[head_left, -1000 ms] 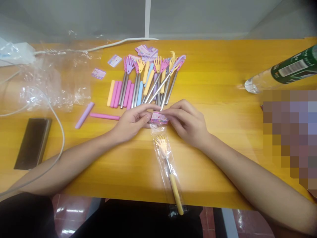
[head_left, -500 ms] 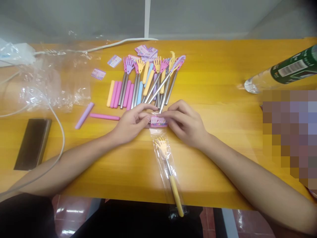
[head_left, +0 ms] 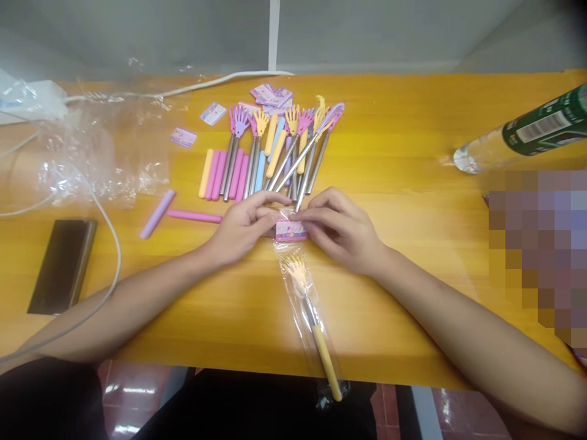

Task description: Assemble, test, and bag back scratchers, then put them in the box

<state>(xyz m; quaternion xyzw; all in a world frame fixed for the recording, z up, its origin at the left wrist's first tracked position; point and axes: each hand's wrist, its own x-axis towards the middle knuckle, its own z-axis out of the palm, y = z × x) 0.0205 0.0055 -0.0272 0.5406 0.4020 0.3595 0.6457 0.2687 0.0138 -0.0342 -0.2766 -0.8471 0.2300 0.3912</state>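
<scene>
Head view: left hand (head_left: 243, 229) and right hand (head_left: 346, 232) clamp their grip on the clear bag (head_left: 293, 249) beside the printed card (head_left: 290, 231); keep it square.

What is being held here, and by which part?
A clear plastic bag with a yellow scratcher inside, held at its top end: left hand at the left edge, right hand at the right, by the printed card.

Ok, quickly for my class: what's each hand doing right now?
Left hand: partly closed, holding the top of the clear bag.
Right hand: fingers bent, fingertips at the printed card; grip cannot be told.
</scene>
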